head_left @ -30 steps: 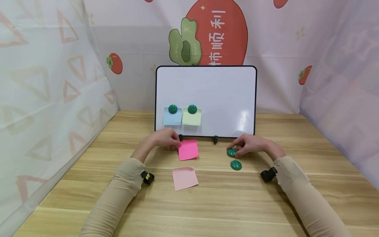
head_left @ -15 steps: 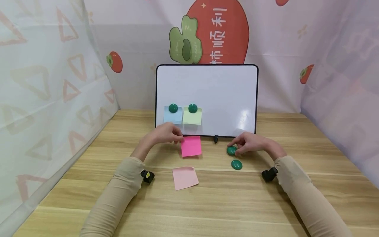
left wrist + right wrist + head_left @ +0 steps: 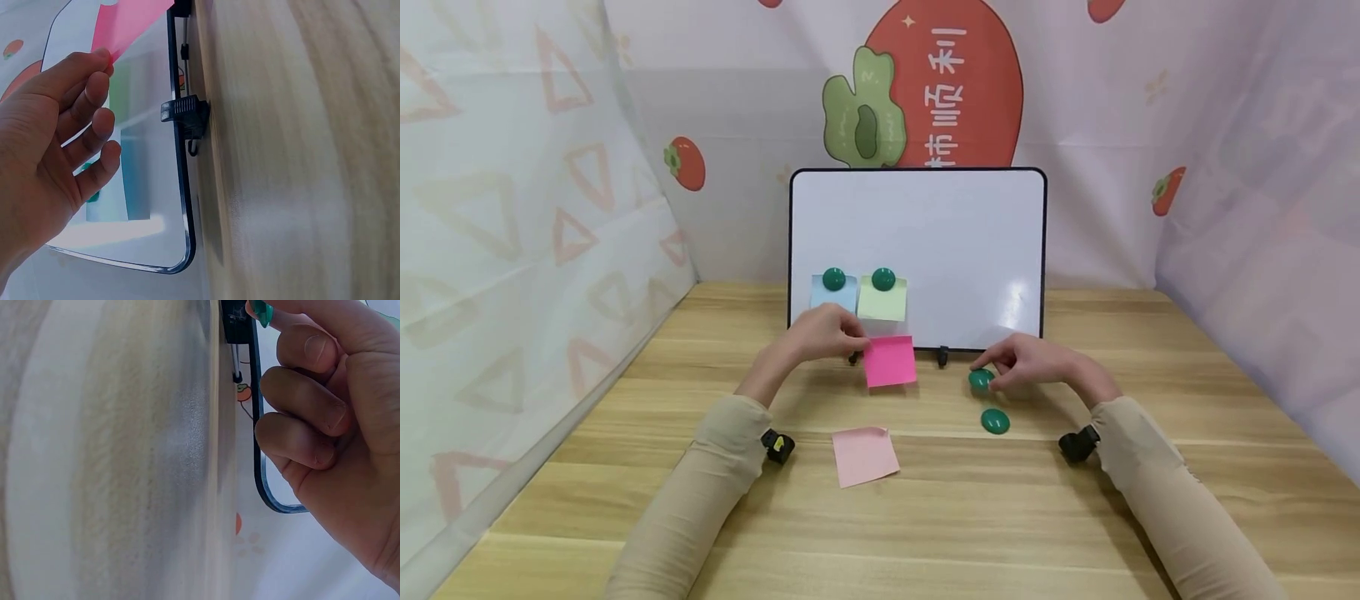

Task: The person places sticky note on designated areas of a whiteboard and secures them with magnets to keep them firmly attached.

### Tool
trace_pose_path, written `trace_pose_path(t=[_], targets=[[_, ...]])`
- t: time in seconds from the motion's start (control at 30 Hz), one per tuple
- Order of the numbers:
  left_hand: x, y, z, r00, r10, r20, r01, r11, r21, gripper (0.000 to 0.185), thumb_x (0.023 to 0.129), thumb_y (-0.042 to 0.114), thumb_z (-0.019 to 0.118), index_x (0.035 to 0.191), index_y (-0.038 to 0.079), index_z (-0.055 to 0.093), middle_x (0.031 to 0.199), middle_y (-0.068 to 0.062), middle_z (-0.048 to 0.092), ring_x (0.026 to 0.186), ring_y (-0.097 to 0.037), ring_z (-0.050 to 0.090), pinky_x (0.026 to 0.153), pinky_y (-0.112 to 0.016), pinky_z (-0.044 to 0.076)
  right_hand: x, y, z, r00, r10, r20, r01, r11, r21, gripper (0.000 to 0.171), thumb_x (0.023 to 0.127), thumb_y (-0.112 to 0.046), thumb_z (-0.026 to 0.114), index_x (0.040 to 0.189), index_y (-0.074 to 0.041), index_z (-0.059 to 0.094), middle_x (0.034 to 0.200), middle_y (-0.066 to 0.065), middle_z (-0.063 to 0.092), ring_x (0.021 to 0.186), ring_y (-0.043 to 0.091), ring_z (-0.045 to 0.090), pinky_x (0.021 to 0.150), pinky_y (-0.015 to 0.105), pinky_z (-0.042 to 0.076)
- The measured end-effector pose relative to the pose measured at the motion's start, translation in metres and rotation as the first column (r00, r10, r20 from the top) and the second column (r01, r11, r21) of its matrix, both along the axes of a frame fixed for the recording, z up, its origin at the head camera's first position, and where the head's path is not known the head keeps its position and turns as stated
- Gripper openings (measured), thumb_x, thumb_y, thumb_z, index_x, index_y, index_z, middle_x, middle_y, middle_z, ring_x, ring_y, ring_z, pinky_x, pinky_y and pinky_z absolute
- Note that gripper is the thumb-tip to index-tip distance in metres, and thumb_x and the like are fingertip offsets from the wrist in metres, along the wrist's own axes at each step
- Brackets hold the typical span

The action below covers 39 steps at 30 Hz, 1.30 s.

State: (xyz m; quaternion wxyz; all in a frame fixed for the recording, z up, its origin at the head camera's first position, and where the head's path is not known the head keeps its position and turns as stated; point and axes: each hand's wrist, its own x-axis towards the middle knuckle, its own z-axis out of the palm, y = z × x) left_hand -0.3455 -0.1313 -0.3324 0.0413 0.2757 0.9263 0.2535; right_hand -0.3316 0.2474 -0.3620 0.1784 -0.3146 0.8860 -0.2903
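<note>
My left hand (image 3: 826, 333) pinches a bright pink sticky note (image 3: 891, 362) by its upper left corner, in front of the whiteboard's (image 3: 970, 242) lower edge. The left wrist view shows this note (image 3: 125, 25) between thumb and index finger, the other fingers loosely bent. Over at the right, my right hand (image 3: 1033, 360) pinches a round green magnet (image 3: 981, 380) between thumb and index finger; a bit of that magnet (image 3: 262, 312) shows at the top of the right wrist view. A second green magnet (image 3: 996, 421) lies on the table just nearer to me.
Green magnets hold a pale blue note (image 3: 823, 290), partly behind my left hand, and a pale green note (image 3: 882, 302) on the whiteboard. A light pink note (image 3: 865, 457) lies on the wooden table (image 3: 925, 533). Black clips (image 3: 943, 357) support the board's bottom edge.
My left hand has raised the bright pink note off the table and moved it slightly right, toward the board. The right hand stays nearly still at its magnet.
</note>
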Motion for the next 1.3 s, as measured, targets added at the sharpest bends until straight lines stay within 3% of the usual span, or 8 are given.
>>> trace_pose_path(t=[0.13, 0.33, 0.6, 0.83, 1.03, 1.3], targets=[[-0.004, 0.008, 0.006, 0.999, -0.007, -0.041, 0.007, 1.0, -0.013, 0.016, 0.092, 0.034, 0.07, 0.088, 0.02, 0.077, 0.073, 0.002, 0.068, 0.069, -0.014, 0.058, 0.065, -0.031, 0.047, -0.001, -0.002, 0.003, 1.0, -0.005, -0.002, 0.005, 1.0, 0.001, 0.039, 0.086, -0.023, 0.077, 0.123, -0.015, 0.07, 0.072, -0.003, 0.048, 0.065, 0.01, 0.044, 0.061, 0.022, 0.037], [-0.01, 0.025, 0.02, 0.994, -0.038, -0.103, 0.033, 0.998, -0.045, 0.015, 0.094, 0.032, 0.068, 0.091, 0.021, 0.076, 0.077, -0.006, 0.072, 0.069, -0.014, 0.059, 0.065, -0.031, 0.047, 0.0, -0.002, 0.005, 1.0, -0.001, 0.002, 0.001, 1.0, -0.012, 0.039, 0.087, -0.023, 0.076, 0.124, -0.014, 0.07, 0.073, -0.003, 0.048, 0.067, 0.011, 0.044, 0.061, 0.022, 0.037], [-0.03, 0.048, 0.039, 0.981, -0.047, -0.19, 0.026, 0.993, -0.112, 0.018, 0.095, 0.032, 0.065, 0.096, 0.019, 0.077, 0.073, 0.0, 0.071, 0.067, -0.013, 0.059, 0.061, -0.029, 0.044, 0.002, -0.002, 0.005, 1.0, -0.01, -0.002, 0.01, 1.0, -0.004, 0.039, 0.087, -0.023, 0.076, 0.124, -0.014, 0.07, 0.073, -0.004, 0.048, 0.068, 0.011, 0.045, 0.063, 0.023, 0.038], [-0.041, 0.064, 0.053, 0.977, -0.027, -0.211, -0.004, 0.989, -0.148, 0.019, 0.097, 0.032, 0.063, 0.099, 0.019, 0.077, 0.075, 0.0, 0.071, 0.066, -0.014, 0.058, 0.058, -0.029, 0.04, 0.0, -0.002, 0.003, 1.0, -0.009, -0.013, 0.009, 1.0, -0.016, 0.038, 0.087, -0.023, 0.076, 0.123, -0.014, 0.07, 0.073, -0.003, 0.048, 0.067, 0.011, 0.045, 0.062, 0.022, 0.037], [-0.048, 0.076, 0.055, 0.968, 0.019, -0.249, -0.059, 0.987, -0.152, 0.022, 0.097, 0.035, 0.062, 0.102, 0.019, 0.076, 0.075, 0.002, 0.07, 0.069, -0.014, 0.06, 0.062, -0.03, 0.044, 0.001, -0.005, 0.004, 1.0, -0.023, -0.016, 0.022, 1.0, -0.014, 0.038, 0.087, -0.023, 0.077, 0.123, -0.016, 0.07, 0.074, -0.003, 0.048, 0.068, 0.012, 0.044, 0.062, 0.022, 0.037], [-0.056, 0.084, 0.049, 0.956, 0.073, -0.285, -0.119, 0.982, -0.146, 0.022, 0.097, 0.034, 0.064, 0.103, 0.017, 0.077, 0.076, 0.004, 0.07, 0.068, -0.01, 0.063, 0.063, -0.028, 0.046, 0.001, -0.006, 0.003, 0.999, -0.032, -0.037, 0.031, 0.999, -0.02, 0.037, 0.087, -0.024, 0.077, 0.123, -0.016, 0.07, 0.075, -0.002, 0.05, 0.07, 0.013, 0.046, 0.063, 0.023, 0.038]])
